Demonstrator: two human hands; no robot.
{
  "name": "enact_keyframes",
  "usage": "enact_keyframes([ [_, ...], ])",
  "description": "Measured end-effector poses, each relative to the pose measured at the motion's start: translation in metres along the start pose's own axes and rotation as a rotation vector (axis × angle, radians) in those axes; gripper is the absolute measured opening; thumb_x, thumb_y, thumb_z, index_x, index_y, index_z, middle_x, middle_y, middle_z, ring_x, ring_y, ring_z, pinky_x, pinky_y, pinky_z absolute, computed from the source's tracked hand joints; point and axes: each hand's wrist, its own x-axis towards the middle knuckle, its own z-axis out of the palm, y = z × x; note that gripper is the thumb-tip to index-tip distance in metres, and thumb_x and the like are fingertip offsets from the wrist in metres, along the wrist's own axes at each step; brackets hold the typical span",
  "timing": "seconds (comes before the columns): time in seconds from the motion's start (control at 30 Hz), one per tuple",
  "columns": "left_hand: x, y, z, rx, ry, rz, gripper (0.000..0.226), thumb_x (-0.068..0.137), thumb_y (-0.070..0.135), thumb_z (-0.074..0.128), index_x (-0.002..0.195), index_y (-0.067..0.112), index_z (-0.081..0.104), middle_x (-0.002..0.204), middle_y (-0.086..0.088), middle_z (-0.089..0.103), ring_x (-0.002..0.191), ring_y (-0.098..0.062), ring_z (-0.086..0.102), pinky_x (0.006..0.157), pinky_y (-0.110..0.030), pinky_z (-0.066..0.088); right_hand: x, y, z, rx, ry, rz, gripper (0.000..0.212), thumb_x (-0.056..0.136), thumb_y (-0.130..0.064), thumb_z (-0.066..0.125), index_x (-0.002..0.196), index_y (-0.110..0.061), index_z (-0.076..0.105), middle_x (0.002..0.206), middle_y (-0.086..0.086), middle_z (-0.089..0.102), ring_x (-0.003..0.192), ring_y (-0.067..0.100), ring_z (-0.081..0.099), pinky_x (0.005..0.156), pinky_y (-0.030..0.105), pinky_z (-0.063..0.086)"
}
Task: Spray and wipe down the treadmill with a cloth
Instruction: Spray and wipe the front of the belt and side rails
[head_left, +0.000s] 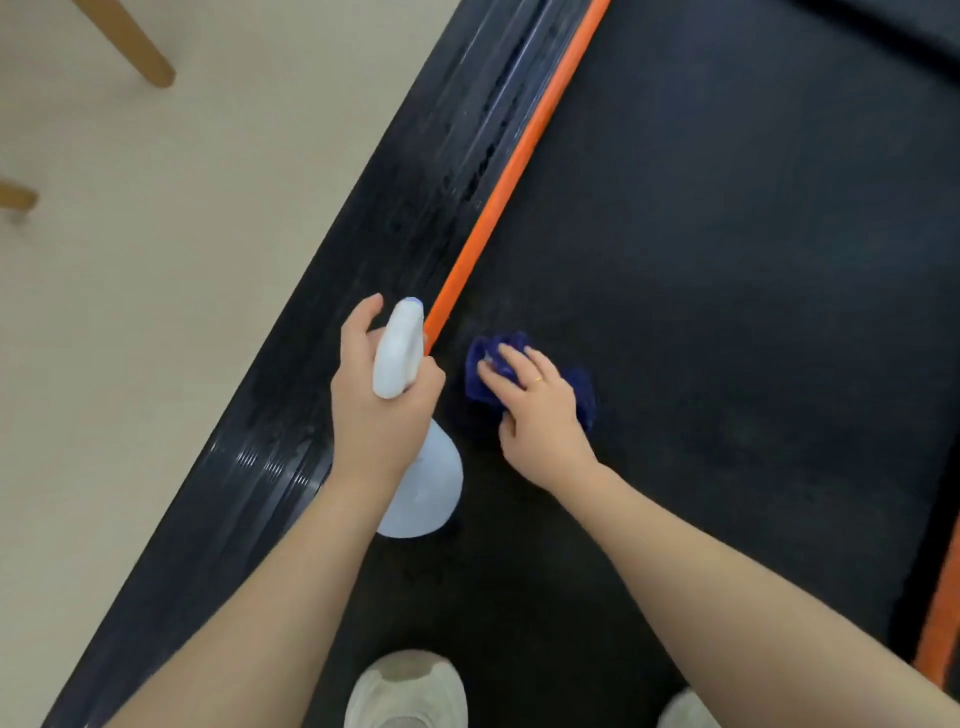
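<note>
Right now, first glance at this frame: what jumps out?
The bright orange strip running diagonally along the left edge of the black treadmill belt grabs the eye first. Just below it, the left hand grips a white spray bottle, while the right hand presses a blue cloth flat on the belt beside it. Pale shoes stand on the belt at the bottom edge.

Treadmill belt (727, 260) lies open ahead and right of the blue cloth (582, 389). To the left, the spray bottle (415, 467) and orange strip (498, 192) border the passage; two shoes (405, 686) occupy the near end.
</note>
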Motion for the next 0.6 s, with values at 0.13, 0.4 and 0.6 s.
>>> enact_keyframes([
  [0.13, -0.001, -0.003, -0.005, -0.038, 0.077, 0.014, 0.058, 0.083, 0.003, 0.061, 0.135, 0.016, 0.04, 0.098, 0.015, 0.061, 0.092, 0.006, 0.058, 0.077, -0.005, 0.043, 0.015, 0.023, -0.009, -0.314, -0.092, -0.47, 0.064, 0.078, -0.013, 0.068, 0.135, -0.031, 0.048, 0.147, 0.002, 0.039, 0.131, 0.034, 0.038, 0.097, 0.045, 0.038],
  [0.4, -0.004, -0.007, -0.008, 0.029, -0.06, 0.152, 0.049, 0.078, 0.021, 0.058, 0.125, 0.015, 0.052, 0.108, 0.002, 0.062, 0.099, -0.001, 0.058, 0.079, -0.009, 0.044, 0.029, -0.008, 0.027, -0.214, 0.183, -0.225, 0.057, 0.065, -0.009, 0.072, 0.12, -0.022, 0.063, 0.13, 0.007, 0.056, 0.101, 0.037, 0.042, 0.07, 0.043, 0.047],
  [0.6, 0.003, -0.012, -0.01, 0.005, -0.001, 0.133, 0.049, 0.076, 0.01, 0.058, 0.124, 0.019, 0.05, 0.11, 0.003, 0.061, 0.099, 0.0, 0.057, 0.076, -0.009, 0.045, 0.082, 0.006, -0.001, -0.226, 0.279, 0.159, 0.06, 0.083, -0.005, 0.052, 0.136, -0.033, 0.045, 0.149, 0.0, 0.033, 0.122, 0.038, 0.034, 0.091, 0.045, 0.032],
])
